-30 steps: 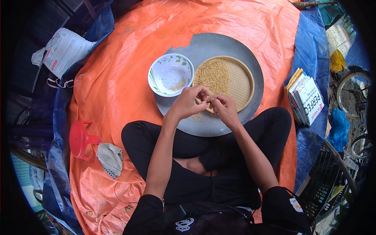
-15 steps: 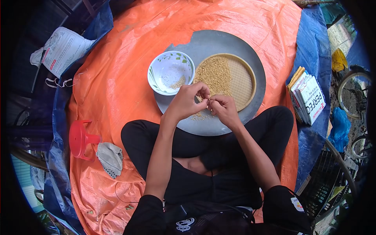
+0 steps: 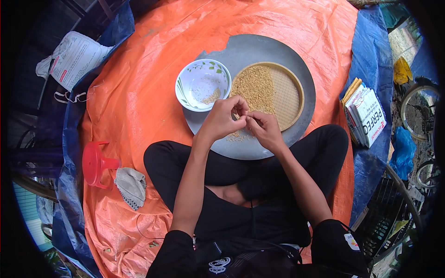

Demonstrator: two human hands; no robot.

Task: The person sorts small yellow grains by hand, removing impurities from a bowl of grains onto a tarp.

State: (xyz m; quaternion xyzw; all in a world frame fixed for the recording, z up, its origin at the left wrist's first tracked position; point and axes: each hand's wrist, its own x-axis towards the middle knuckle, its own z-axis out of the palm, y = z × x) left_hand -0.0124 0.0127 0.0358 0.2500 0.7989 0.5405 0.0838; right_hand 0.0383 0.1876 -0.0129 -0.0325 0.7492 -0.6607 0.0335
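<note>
My left hand and my right hand meet fingertip to fingertip over the near edge of a round woven tray. Both are closed in a pinch; what lies between the fingertips is too small to make out. The woven tray carries a layer of golden grain, like unhusked rice, mostly on its left half. Close behind my left hand stands a white bowl with a green leaf pattern and a little pale grain inside. Loose bits of grain or husk lie below my hands.
Bowl and tray rest on a grey round board with a broken edge, on an orange tarp. At left are a red plastic stool and a grey cloth. Folded sacks lie at right. My crossed legs border the board.
My hands stay pinched together in nearly the same place, with only a slight shift of the right fingers. The bowl, tray and grain look unchanged.
</note>
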